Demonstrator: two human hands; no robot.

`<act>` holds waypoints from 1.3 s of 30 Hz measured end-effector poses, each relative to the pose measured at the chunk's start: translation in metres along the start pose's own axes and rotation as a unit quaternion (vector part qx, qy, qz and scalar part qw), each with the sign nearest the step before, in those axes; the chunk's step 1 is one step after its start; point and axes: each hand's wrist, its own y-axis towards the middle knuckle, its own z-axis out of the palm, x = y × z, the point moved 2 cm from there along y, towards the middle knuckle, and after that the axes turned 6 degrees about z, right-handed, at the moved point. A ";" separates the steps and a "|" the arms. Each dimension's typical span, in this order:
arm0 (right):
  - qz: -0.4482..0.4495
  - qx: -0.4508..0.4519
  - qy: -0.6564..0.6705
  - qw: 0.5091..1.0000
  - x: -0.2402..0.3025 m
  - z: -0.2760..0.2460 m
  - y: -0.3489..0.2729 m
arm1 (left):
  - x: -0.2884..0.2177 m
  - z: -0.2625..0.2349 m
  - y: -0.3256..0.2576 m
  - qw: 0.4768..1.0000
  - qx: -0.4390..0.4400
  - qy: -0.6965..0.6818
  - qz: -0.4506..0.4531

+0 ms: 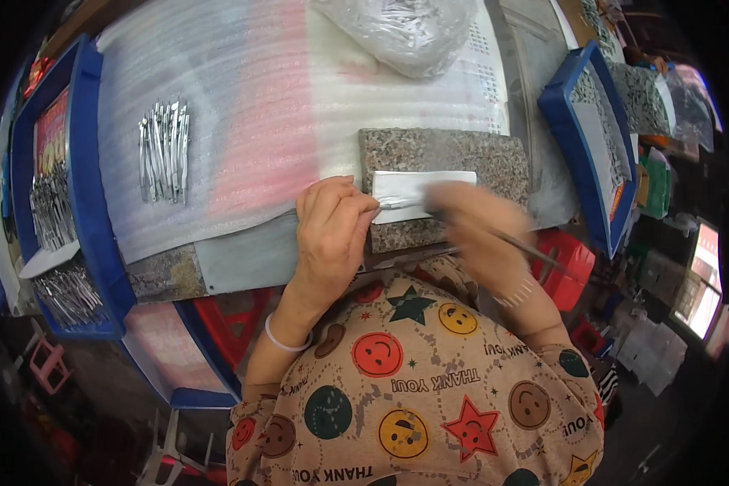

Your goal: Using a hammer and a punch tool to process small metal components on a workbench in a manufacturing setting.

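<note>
I saw one head-worn fisheye view, looking steeply down and close onto the worktable [243,259] edge; the wearer's forearms entered from below, rim edges bowed.

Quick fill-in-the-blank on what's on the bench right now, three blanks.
1. The left hand pins a small metal piece on a white pad atop a ____ slab.
2. The blurred right hand holds a thin ____.
3. The row of metal pieces lies on white ____ sheet.

Missing: granite; rod; foam
</note>
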 end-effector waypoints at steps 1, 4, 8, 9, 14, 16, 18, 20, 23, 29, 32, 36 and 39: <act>-0.071 -0.080 0.146 0.983 -0.014 0.015 0.006 | 0.001 0.002 0.004 1.000 -0.002 0.003 -0.013; 0.087 0.001 0.259 0.962 -0.020 0.010 0.002 | 0.004 0.001 0.003 1.000 0.002 0.014 -0.007; 0.141 -0.056 0.301 0.941 -0.028 0.001 -0.011 | 0.001 0.001 0.001 1.000 0.004 0.003 -0.010; 0.117 -0.092 0.307 0.940 -0.026 -0.002 -0.013 | 0.001 0.001 0.000 1.000 0.006 0.005 -0.010; 0.043 -0.192 0.328 0.924 -0.015 -0.017 -0.020 | 0.004 0.003 -0.001 1.000 -0.001 0.010 -0.003; -0.028 -0.139 0.230 0.963 -0.016 -0.010 -0.016 | 0.001 0.002 0.002 1.000 0.004 0.010 -0.002; -0.070 -0.085 0.161 0.981 -0.023 0.010 -0.001 | -0.003 0.002 0.004 1.000 0.007 0.011 -0.001; -0.004 -0.082 0.180 0.980 -0.025 0.003 -0.003 | -0.002 0.004 0.003 1.000 0.000 0.013 -0.006; 0.067 -0.096 0.181 0.977 -0.028 -0.005 -0.019 | 0.003 0.005 -0.002 1.000 -0.010 0.016 -0.002; 0.180 -0.089 0.462 0.864 -0.023 0.017 -0.058 | -0.007 -0.003 -0.003 0.999 -0.034 0.029 0.017; 0.299 -0.030 0.646 0.701 -0.021 0.032 -0.058 | -0.021 -0.010 -0.004 0.999 -0.053 0.006 0.010; 0.291 0.031 0.765 0.573 -0.012 0.037 -0.045 | -0.041 -0.019 -0.006 0.997 -0.066 -0.041 -0.029; 0.292 0.059 0.798 0.523 -0.005 0.033 -0.032 | -0.049 -0.024 -0.010 0.997 -0.067 -0.040 -0.021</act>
